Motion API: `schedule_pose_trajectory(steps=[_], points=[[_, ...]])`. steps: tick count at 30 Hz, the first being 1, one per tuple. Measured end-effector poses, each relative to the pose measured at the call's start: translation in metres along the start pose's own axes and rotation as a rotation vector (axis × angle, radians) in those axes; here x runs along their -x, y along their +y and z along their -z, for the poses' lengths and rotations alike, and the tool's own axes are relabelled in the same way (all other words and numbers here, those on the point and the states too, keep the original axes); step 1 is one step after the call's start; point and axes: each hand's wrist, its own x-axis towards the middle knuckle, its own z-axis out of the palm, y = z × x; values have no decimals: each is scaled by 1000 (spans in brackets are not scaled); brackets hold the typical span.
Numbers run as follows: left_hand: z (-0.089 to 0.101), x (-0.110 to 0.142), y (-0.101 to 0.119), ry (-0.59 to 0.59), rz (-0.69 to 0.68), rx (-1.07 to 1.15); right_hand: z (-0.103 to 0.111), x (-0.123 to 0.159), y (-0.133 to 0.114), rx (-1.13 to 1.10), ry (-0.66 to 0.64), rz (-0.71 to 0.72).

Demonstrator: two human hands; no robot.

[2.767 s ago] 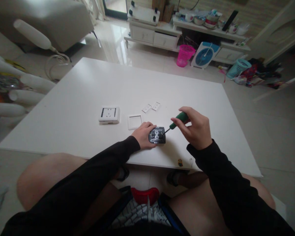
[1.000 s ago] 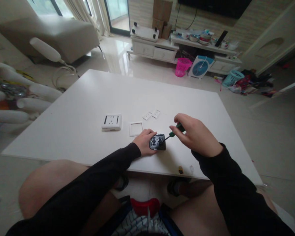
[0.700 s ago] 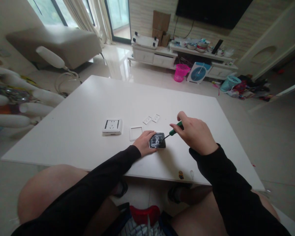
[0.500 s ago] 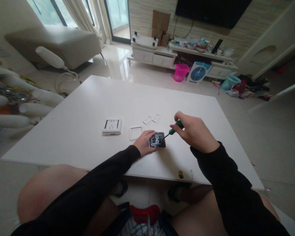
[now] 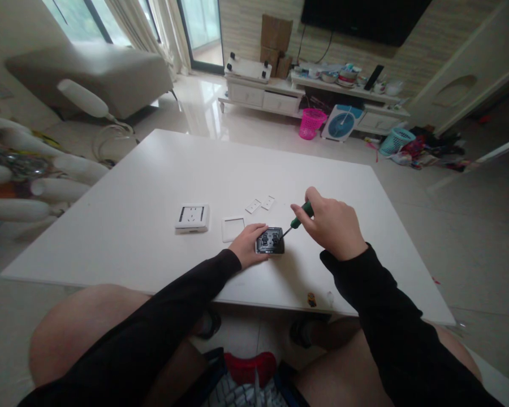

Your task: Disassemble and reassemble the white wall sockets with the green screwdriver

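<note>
A dark switch module (image 5: pixel 270 241) lies near the front edge of the white table (image 5: pixel 195 175). My left hand (image 5: pixel 246 244) grips its left side and holds it flat. In my right hand (image 5: pixel 331 226) is a green-handled screwdriver (image 5: pixel 301 214), fingers closed round the handle; its thin shaft slants down-left and the tip touches the module's upper right part. Both arms wear black sleeves.
A white socket plate (image 5: pixel 192 217), a white square frame (image 5: pixel 232 228) and two small white rocker covers (image 5: pixel 260 204) lie left of and beyond the module. Past the table stand a pink basket (image 5: pixel 311 122), a blue fan (image 5: pixel 340 122) and a low white cabinet (image 5: pixel 263 96).
The view has tilted up since the earliest frame. My right hand has shifted slightly on the screwdriver handle; the tip stays at the module. My left hand keeps its hold.
</note>
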Motion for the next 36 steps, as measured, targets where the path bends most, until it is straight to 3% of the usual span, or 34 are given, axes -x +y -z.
schedule_pose_trajectory(steps=[2,5,14,23,27,31,36], points=[[0,-1,-2,-8,-4,1,1,1,-4,96,-12,14],[0,-3,-4,-7,-9,6,4,2,-6,92,-68,152],[0,-3,-7,-5,-37,24,13,0,0,-198,-128,411],[10,-17,7,-60,-28,2,7,-3,2,-257,-110,380],[13,-36,32,-122,-84,252,1,-4,-2,-200,-73,365],[11,-50,57,-88,-102,539,0,-2,1,-232,-72,362],[14,-61,69,-10,-122,580,3,4,8,-377,-90,365]])
